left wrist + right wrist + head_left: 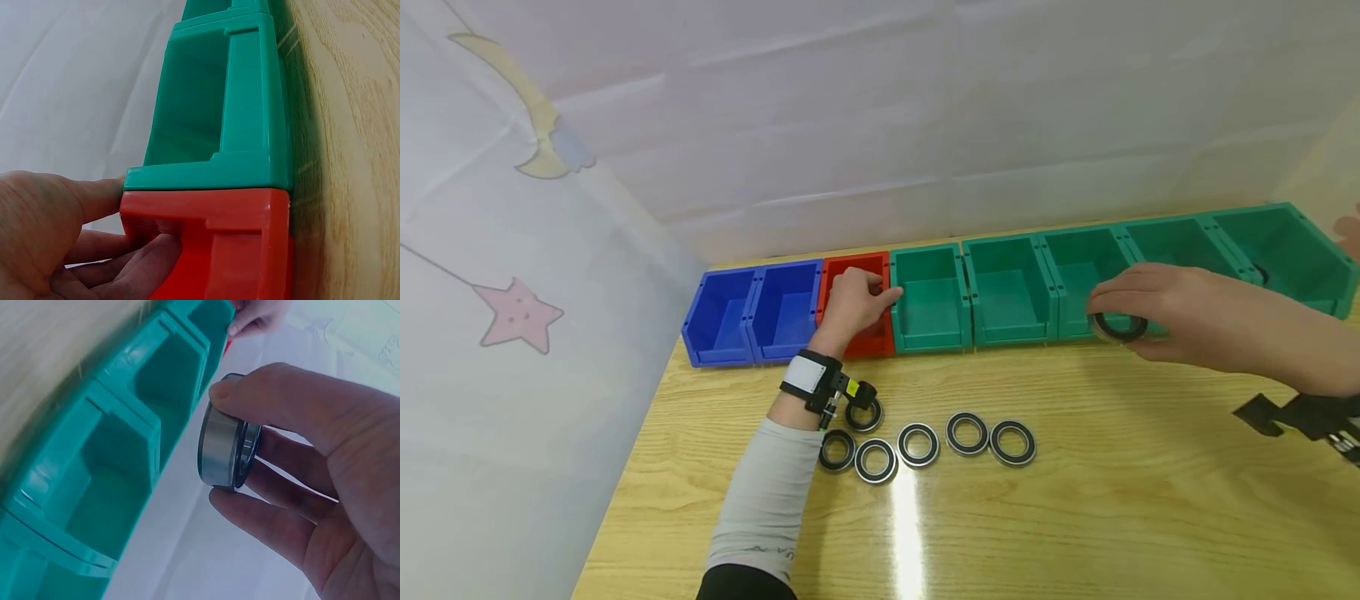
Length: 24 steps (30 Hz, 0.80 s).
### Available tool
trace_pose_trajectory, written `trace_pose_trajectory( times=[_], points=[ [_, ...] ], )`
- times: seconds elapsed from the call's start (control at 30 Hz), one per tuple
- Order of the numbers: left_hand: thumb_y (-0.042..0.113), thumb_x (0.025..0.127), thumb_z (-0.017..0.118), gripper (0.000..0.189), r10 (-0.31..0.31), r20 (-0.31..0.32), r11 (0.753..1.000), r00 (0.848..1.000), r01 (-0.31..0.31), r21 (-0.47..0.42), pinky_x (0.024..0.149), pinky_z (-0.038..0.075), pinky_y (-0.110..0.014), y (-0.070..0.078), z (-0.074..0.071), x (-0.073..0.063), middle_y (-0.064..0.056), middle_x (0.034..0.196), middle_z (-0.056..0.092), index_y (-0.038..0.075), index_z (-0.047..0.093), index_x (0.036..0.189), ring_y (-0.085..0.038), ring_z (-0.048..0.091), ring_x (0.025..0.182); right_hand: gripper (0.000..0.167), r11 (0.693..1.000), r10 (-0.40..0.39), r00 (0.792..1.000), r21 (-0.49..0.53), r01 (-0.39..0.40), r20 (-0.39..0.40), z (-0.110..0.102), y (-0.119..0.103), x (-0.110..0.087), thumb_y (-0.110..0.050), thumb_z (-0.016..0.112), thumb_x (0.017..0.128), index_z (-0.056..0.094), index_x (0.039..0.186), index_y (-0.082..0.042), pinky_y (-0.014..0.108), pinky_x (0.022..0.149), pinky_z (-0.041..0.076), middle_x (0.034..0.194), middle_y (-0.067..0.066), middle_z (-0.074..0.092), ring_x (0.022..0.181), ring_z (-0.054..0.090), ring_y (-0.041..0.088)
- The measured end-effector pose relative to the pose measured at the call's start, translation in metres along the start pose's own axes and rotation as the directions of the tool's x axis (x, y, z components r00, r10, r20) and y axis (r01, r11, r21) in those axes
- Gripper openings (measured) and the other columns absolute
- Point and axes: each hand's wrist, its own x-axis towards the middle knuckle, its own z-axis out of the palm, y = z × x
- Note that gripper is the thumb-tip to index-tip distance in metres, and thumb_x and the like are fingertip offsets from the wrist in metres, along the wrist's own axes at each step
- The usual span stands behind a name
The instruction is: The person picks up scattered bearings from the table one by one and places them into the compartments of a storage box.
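Observation:
My left hand (852, 304) reaches into the red bin (240, 215), its thumb spread over the side wall beside the neighbouring green bin (253, 94). Its fingers are loosely bent inside the red bin, partly out of sight, and I see nothing held. Above the front of the green bins, my right hand (1180, 312) pinches a ball bearing (219, 447) by its outer rim between thumb and fingers. Several more bearings, among them one bearing (917, 444), lie flat on the table in front of the bins.
Two blue bins (718, 321) adjoin the red one on the left; several green bins (1011, 292) run to the right. A dark ring-like object (1261, 273) shows in the far-right bin. A pale printed curtain (850, 125) hangs behind the wooden table (1037, 533).

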Motion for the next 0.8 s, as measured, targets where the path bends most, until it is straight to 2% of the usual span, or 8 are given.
trace_pose_trajectory(
  times=[0.13,0.17,0.23,0.3,0.4,0.47,0.53,0.8],
  points=[
    [0.035,0.095,0.066,0.038,0.003,-0.004,1.000,1.000,-0.003,-0.004,0.048,0.021,-0.025,0.000,0.000,0.000,0.002,0.056,0.032,0.002,0.064,0.078,-0.015,0.034,0.050,0.038,1.000,0.015,1.000,-0.027,-0.015,-0.002,-0.003,0.009,0.004,-0.035,0.079,0.080,0.070,0.108,-0.011,0.039,0.066,0.057,0.105,0.005,0.069,0.097,0.063,0.022],
    [0.036,0.095,0.066,0.036,0.001,-0.002,1.000,1.000,-0.001,-0.004,0.049,0.022,-0.025,0.000,0.000,-0.001,0.002,0.056,0.033,0.002,0.067,0.082,-0.015,0.035,0.051,0.039,0.999,0.015,1.000,-0.031,-0.015,-0.002,-0.003,0.012,0.004,-0.043,0.068,0.086,0.069,0.108,-0.011,0.040,0.066,0.057,0.105,0.006,0.069,0.097,0.063,0.022],
    [0.036,0.094,0.067,0.034,-0.004,-0.001,1.000,1.000,0.004,-0.002,0.050,0.025,-0.024,0.000,0.000,-0.001,0.003,0.057,0.036,0.003,0.071,0.094,-0.014,0.037,0.053,0.038,0.999,0.032,0.999,-0.039,-0.032,-0.002,-0.004,0.016,0.004,-0.034,0.080,0.079,0.070,0.107,-0.012,0.040,0.064,0.056,0.104,0.006,0.068,0.095,0.063,0.023],
    [0.036,0.095,0.066,0.036,-0.008,0.004,1.000,1.000,0.008,0.000,0.050,0.026,-0.025,0.000,0.000,-0.001,0.002,0.057,0.037,0.002,0.072,0.101,-0.015,0.039,0.054,0.037,0.998,0.036,0.999,-0.045,-0.037,-0.008,-0.004,0.021,0.002,-0.041,0.072,0.084,0.069,0.106,-0.012,0.040,0.063,0.056,0.103,0.006,0.069,0.094,0.063,0.023],
    [0.037,0.095,0.066,0.037,-0.014,0.004,1.000,1.000,0.014,0.010,0.051,0.028,-0.024,0.000,0.000,-0.001,0.001,0.059,0.040,0.002,0.072,0.107,-0.015,0.041,0.056,0.045,0.996,0.072,0.997,-0.049,-0.073,-0.008,-0.006,0.027,0.001,-0.021,0.090,0.066,0.069,0.105,-0.012,0.042,0.063,0.055,0.101,0.006,0.069,0.093,0.063,0.024],
    [0.037,0.095,0.066,0.038,-0.016,0.001,1.000,1.000,0.016,0.014,0.052,0.029,-0.024,0.000,0.000,-0.001,0.001,0.061,0.043,0.002,0.072,0.110,-0.015,0.043,0.058,0.045,0.992,0.118,0.993,-0.053,-0.118,0.012,-0.007,0.031,0.001,-0.020,0.090,0.067,0.070,0.106,-0.012,0.045,0.066,0.056,0.103,0.007,0.069,0.096,0.063,0.025],
    [0.037,0.095,0.066,0.040,-0.016,-0.001,1.000,1.000,0.016,0.020,0.053,0.031,-0.023,0.000,0.000,-0.001,0.002,0.062,0.044,0.002,0.072,0.111,-0.015,0.044,0.059,0.062,0.981,0.189,0.981,-0.059,-0.186,0.043,-0.009,0.033,0.001,-0.002,0.093,0.049,0.070,0.106,-0.012,0.047,0.068,0.056,0.105,0.009,0.070,0.097,0.064,0.029],
    [0.038,0.095,0.066,0.046,-0.027,0.006,1.000,1.000,0.027,0.009,0.057,0.037,-0.022,-0.002,0.000,-0.002,-0.002,0.073,0.057,0.003,0.068,0.125,-0.016,0.052,0.068,0.058,0.959,0.276,0.957,-0.097,-0.267,0.090,-0.013,0.050,-0.001,-0.006,0.093,0.054,0.069,0.107,-0.011,0.048,0.068,0.055,0.103,0.011,0.071,0.091,0.065,0.030]
  ],
)
